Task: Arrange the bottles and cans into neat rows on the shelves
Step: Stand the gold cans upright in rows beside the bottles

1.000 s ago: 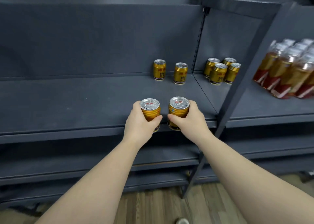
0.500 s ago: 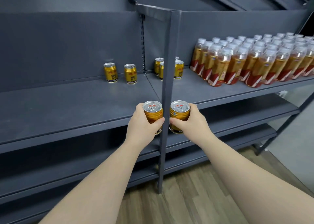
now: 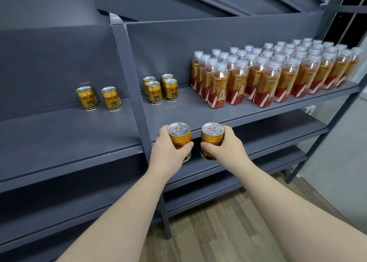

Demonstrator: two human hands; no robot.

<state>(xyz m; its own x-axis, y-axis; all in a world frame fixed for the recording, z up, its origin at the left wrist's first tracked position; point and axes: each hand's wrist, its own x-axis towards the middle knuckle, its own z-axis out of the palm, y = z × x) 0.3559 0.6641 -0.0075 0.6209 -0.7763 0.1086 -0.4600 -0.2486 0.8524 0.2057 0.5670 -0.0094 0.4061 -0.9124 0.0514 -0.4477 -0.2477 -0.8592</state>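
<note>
My left hand [image 3: 168, 154] grips one gold can [image 3: 179, 136], with the thumb curled across its front and the fingers round the far side. My right hand [image 3: 228, 148] grips a second gold can [image 3: 212, 136] the same way. I hold both upright, side by side with a small gap between them, in front of the near edge of the right shelf [image 3: 188, 112] and just right of the grey post [image 3: 135, 94].

Far back on that shelf, near the post, four cans [image 3: 160, 89] stand in a tight two-by-two block. To their right, rows of orange bottles [image 3: 278, 77] with pale caps fill the shelf out to its right end. On the left shelf [image 3: 59, 134], a pair of cans [image 3: 99, 98] stands near the back wall, slightly apart. There is wooden floor [image 3: 218, 232] below my arms.
</note>
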